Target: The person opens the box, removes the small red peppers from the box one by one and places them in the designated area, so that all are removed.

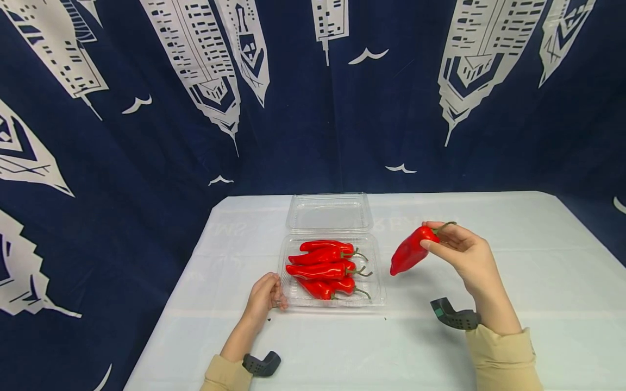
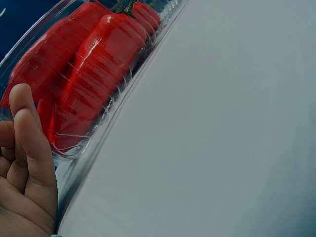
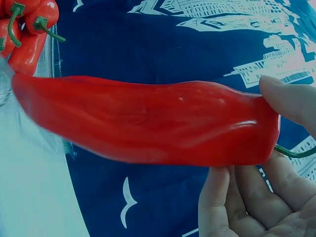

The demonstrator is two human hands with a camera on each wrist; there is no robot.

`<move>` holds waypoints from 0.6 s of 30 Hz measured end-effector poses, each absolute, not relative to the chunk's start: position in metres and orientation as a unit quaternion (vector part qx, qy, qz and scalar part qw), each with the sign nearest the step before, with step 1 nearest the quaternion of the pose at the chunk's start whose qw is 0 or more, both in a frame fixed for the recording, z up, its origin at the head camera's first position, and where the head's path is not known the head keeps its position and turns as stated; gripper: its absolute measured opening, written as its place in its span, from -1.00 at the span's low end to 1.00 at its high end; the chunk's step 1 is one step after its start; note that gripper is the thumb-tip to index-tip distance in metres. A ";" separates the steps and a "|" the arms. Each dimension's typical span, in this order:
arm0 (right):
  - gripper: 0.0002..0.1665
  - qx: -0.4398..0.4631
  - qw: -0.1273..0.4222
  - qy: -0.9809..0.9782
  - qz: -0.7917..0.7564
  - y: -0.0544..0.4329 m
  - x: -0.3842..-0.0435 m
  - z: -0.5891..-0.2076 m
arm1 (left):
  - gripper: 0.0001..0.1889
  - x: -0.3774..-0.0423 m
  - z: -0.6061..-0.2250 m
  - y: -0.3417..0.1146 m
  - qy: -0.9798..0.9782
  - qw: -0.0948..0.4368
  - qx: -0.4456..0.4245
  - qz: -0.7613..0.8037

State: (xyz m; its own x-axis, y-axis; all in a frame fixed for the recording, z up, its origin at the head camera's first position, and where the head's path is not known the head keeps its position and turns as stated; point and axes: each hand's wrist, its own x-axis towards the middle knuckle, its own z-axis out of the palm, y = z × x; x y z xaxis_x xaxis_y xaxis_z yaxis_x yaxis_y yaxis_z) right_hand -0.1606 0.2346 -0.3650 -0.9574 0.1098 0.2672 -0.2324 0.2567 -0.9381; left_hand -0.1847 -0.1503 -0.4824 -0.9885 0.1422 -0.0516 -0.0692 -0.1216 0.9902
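My right hand (image 1: 462, 255) pinches a long red pepper (image 1: 412, 251) near its stem end between thumb and fingers, raised over the table. The pepper's tip points down and left in the head view; in the right wrist view the pepper (image 3: 148, 123) spans most of the width, its green stem (image 3: 296, 152) by the palm. An open clear plastic clamshell container (image 1: 332, 303) lies left of it, holding several red peppers (image 1: 320, 270), most stems to the right. My left hand (image 1: 264, 296) grips the container's left edge near the front corner, fingers (image 2: 33, 143) against its wall.
The container's clear lid (image 1: 329, 213) is folded back flat behind it. Under everything is a white-covered table (image 1: 352, 347). A dark blue cloth (image 1: 303, 119) with white building and bird prints hangs behind and at the sides. Each wrist wears a black camera mount (image 1: 456, 315).
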 end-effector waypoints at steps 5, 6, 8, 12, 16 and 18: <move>-0.53 0.035 0.126 -0.798 0.588 0.236 -0.162 -0.367 | -0.75 -0.184 -0.478 -0.151 0.657 0.082 0.027 0.749; -0.53 0.036 0.122 -0.799 0.588 0.236 -0.162 -0.368 | -0.75 -0.183 -0.475 -0.150 0.658 0.084 0.031 0.747; -0.53 0.041 0.113 -0.801 0.587 0.236 -0.163 -0.370 | -0.74 -0.180 -0.469 -0.150 0.661 0.086 0.038 0.744; -0.54 0.044 0.094 -0.810 0.578 0.237 -0.166 -0.375 | -0.74 -0.175 -0.460 -0.148 0.668 0.084 0.048 0.738; -0.48 0.029 0.073 -0.826 0.559 0.236 -0.170 -0.380 | -0.74 -0.175 -0.459 -0.147 0.667 0.084 0.045 0.739; -0.43 0.018 0.064 -0.831 0.552 0.235 -0.171 -0.382 | -0.74 -0.175 -0.459 -0.147 0.667 0.087 0.041 0.739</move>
State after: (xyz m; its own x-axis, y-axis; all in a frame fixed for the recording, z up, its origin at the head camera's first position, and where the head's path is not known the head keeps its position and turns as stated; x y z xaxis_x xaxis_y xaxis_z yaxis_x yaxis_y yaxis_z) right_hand -0.1712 0.2353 -0.3824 -0.9912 0.0400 0.1261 -0.1006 0.3904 -0.9151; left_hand -0.1751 -0.1471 -0.4587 -0.9816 0.1826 -0.0556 -0.0740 -0.0954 0.9927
